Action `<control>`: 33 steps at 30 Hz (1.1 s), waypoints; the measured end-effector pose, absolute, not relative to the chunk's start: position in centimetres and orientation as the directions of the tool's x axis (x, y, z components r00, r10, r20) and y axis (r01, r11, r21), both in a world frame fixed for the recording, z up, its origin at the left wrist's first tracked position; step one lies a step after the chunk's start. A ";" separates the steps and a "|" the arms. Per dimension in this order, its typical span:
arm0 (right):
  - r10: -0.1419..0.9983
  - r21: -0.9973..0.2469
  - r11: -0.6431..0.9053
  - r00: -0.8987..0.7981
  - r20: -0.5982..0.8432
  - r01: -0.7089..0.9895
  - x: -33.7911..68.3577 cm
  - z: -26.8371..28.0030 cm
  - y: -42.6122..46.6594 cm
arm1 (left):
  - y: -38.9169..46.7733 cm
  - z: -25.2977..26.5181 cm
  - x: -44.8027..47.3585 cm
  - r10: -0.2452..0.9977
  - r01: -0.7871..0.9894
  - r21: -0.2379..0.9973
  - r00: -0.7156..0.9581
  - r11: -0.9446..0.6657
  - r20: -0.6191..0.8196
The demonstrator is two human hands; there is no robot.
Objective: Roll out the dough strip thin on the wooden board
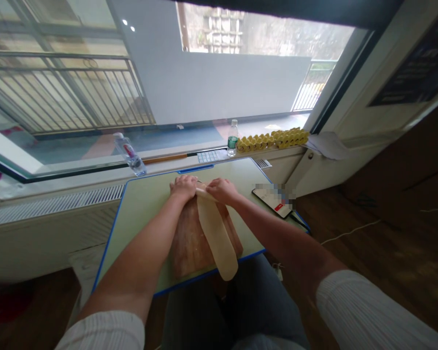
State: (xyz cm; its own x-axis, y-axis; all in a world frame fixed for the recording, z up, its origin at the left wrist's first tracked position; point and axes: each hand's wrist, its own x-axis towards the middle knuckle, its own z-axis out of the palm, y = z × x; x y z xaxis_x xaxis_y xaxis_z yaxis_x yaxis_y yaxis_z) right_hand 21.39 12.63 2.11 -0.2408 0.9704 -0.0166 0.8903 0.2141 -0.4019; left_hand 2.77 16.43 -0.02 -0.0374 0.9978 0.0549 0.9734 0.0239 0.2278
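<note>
A long, flat strip of smooth, pale cream, dough-like material (217,236) is laid lengthwise on a brown wooden board (190,243). Its sides are nearly parallel, its surface is plain and matt, and its rounded near end is extended past the board's near edge. At the far end, a slender pale rod-like form (209,195) is set crosswise; whether it is a separate stick or a rolled edge cannot be told. The left hand (184,187) and right hand (222,189) are placed palm down over it, fingers bent; whether either is closed around it cannot be determined. The board is supported by a pale green, blue-rimmed table (146,194); a black-edged smartphone (272,200) is seen at right.
</note>
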 end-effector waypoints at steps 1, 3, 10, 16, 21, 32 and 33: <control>0.969 -0.403 0.216 -0.247 -0.028 0.889 21.5 2.2 13.4 | 16.3 -0.1 2.7 0.997 0.973 0.231 -0.028 0.011 0.070; 0.966 -0.402 0.221 -0.255 -0.032 0.889 21.6 2.1 14.7 | 15.6 -0.2 2.4 0.995 0.973 0.231 0.001 -0.024 0.102; 0.971 -0.409 0.221 -0.239 0.006 0.886 21.3 1.2 15.8 | 11.3 0.6 -0.4 0.925 0.895 0.244 0.341 -0.373 0.165; 0.979 -0.416 0.129 -0.182 -0.090 0.900 22.0 0.8 16.2 | 8.7 1.3 -1.3 0.880 0.867 0.191 0.419 -0.461 0.222; 0.990 -0.392 0.074 -0.113 -0.079 0.917 22.2 1.3 15.4 | 5.0 0.8 -2.1 0.912 0.901 0.209 0.326 -0.379 0.250; 0.990 -0.360 -0.023 -0.029 -0.139 0.933 23.7 1.4 12.3 | 0.6 0.1 0.1 0.976 0.958 0.247 0.098 -0.145 0.192; 0.990 -0.361 -0.027 -0.026 -0.142 0.932 23.5 1.6 12.6 | 0.5 0.1 0.1 0.978 0.957 0.257 0.088 -0.136 0.190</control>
